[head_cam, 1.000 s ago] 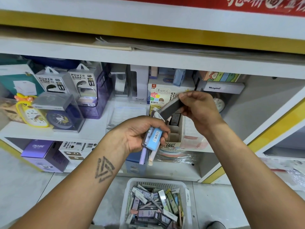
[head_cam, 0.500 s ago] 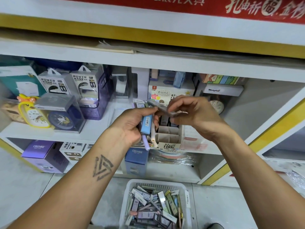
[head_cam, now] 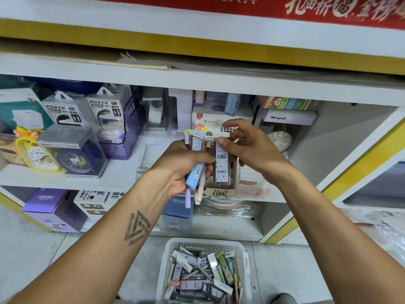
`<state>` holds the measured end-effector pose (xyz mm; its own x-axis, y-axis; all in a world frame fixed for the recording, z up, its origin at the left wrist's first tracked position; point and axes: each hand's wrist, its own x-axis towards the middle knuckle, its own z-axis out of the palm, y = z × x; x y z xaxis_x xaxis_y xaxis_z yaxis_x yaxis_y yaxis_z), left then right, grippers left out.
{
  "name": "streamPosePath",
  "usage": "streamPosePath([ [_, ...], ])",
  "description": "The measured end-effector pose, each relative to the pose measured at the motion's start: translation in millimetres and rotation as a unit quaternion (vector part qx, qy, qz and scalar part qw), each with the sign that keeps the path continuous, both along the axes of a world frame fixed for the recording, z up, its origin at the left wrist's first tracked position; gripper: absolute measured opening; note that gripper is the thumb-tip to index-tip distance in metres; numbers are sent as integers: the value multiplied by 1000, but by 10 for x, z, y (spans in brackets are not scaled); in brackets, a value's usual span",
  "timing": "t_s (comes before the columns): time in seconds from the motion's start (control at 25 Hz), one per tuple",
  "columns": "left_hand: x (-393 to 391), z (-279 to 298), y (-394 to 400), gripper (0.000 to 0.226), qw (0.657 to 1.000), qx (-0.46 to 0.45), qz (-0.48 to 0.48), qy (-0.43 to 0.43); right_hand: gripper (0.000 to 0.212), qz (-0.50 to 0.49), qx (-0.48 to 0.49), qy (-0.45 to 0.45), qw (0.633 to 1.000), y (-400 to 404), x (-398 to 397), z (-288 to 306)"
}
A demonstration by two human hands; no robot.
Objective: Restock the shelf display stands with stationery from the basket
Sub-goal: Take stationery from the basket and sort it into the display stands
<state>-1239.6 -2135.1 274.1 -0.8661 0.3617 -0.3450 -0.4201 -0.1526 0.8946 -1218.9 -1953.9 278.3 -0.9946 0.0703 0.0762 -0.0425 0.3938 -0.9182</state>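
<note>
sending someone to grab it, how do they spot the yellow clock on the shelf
Start at the white middle shelf and go to its far left end. The yellow clock stands there at the front edge, beside a dark blue clock in a clear box. It alone is bright yellow and unboxed, with a white dial and an orange decoration on top.

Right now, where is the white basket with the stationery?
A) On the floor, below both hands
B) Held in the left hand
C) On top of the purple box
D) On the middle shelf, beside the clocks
A: the white basket stands on the grey floor in front of the shelf, below the left hand and the right hand.
</note>
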Motion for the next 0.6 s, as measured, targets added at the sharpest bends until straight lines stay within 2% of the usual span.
streamPosePath([
  [0.16,6,-20,7,12,997,13,-25,-67,16,-42,19,91,995,55,-41,53],
  [0.32,-47,-59,-56,12,992,33,-19,-120,17,-97,140,132,976,123,-55,2],
  [0.44,-61,-81,-72,9,990,36,-22,-134,16,-146,249,189,939,143,-40,-23],
  [0.6,-48,-88,-65,4,984,48,-57,-163,18,-108,353,207,906,157,-46,-94],
])
